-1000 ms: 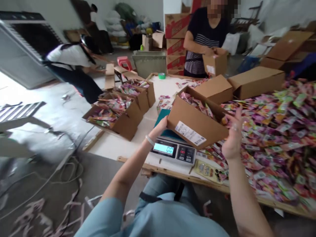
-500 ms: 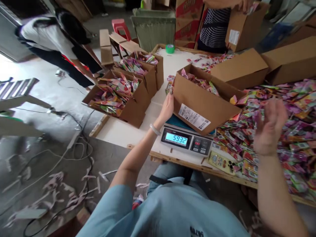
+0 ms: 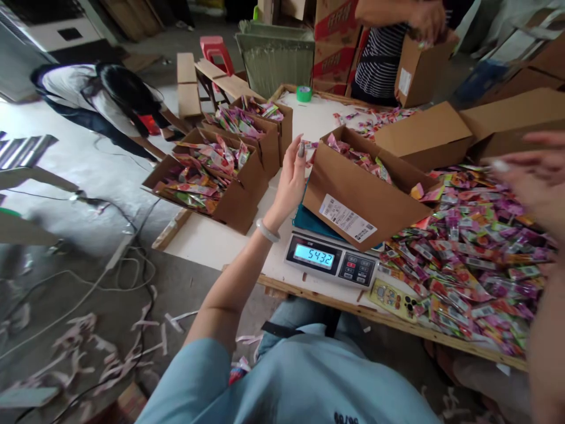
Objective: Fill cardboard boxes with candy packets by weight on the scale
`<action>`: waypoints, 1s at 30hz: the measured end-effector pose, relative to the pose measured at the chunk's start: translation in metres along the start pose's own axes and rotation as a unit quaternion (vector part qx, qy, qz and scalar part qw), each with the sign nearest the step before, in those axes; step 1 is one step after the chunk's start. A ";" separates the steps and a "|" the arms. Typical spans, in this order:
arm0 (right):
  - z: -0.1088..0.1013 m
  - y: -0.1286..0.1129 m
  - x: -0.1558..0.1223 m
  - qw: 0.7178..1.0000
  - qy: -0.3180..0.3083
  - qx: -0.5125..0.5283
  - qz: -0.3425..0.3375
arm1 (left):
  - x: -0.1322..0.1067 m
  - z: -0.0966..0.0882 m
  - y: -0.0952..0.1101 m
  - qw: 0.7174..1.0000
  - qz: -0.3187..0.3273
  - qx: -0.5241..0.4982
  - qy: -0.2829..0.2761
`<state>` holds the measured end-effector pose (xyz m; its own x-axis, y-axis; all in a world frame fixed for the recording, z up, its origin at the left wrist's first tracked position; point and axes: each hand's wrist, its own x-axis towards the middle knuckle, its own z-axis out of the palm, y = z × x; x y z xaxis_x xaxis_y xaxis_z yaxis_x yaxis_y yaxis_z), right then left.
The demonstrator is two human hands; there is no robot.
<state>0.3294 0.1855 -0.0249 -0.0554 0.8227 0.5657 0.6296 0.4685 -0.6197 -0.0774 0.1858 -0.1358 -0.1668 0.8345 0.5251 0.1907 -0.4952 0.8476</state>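
Note:
My left hand is upright beside the left end of a cardboard box, its fingers stretched out and holding nothing. The box lies tilted on a digital scale with a lit display, and small colourful packets fill part of it. At the right edge my right hand, blurred and partly cut off, hovers open over a large heap of the same packets. Nothing shows in its fingers. A phone in a yellow case lies by the scale.
Open boxes of packets stand at the table's left. Two more cardboard boxes lie behind the heap, and green tape sits farther back. One person bends at left; another handles a box. Cables cross the floor.
My left hand has come slightly away from the box's end. My right hand has moved up and right over the heap. The scale's displayed number has changed. The person at left bends lower.

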 end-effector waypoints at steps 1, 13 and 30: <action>0.006 0.002 0.000 1.000 -0.022 0.018 -0.010 | 0.001 0.001 0.003 1.000 0.005 0.002 -0.001; 0.031 0.125 -0.069 0.861 -0.317 -0.334 0.214 | 0.007 0.002 0.038 0.997 0.067 0.011 0.033; -0.033 0.171 -0.047 0.921 -0.168 -0.286 0.205 | 0.014 0.000 0.058 0.992 0.113 0.034 0.053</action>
<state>0.4652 0.2162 -0.1402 0.1015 0.9908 0.0893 0.9508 -0.0703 -0.3018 -0.0686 0.1692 -0.0794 -0.2123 0.6722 0.7092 0.2980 -0.6467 0.7021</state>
